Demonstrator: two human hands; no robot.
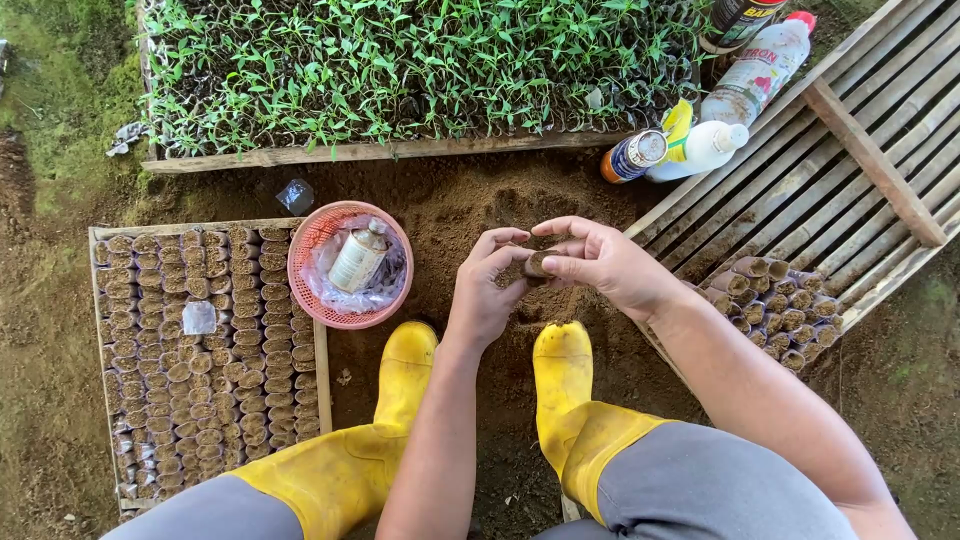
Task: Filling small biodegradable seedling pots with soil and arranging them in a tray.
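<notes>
At far left, on bare soil, lies a wooden tray (98, 300) packed with rows of small rolled leaf pots filled with soil; a small clear plastic bag (198, 318) rests on top of them. Just right of the tray's upper corner sits a pink plastic basket (305, 290), holding a small bottle (357, 256) on crumpled clear plastic. Above, along the top edge, a long wooden seedling bed (350, 152) carries dense green seedlings.

Centre: two yellow rubber boots (400, 370) stand on the soil, toes toward a loose soil heap (470, 205). Left hand (482, 290) is raised above the boots, fingers curled, thumb and fingertips closed narrowly on the near end of a small brown leaf pot (536, 264). Right hand (605, 262) meets it from the other side: thumb below, index and middle fingers over the top, grip tight around the same pot. The pot is held between both hands, in the air over the soil, roughly level; most of it is hidden by the fingers, so its fill cannot be told.

Right of the hands, a cluster of empty rolled leaf pots (770, 300) lies against the edge of a slatted bamboo rack (860, 170). At upper right, beside the rack, lie a white plastic bottle (705, 148), a small can (632, 154) and a larger pale bottle with red cap (760, 70), all on their sides.
</notes>
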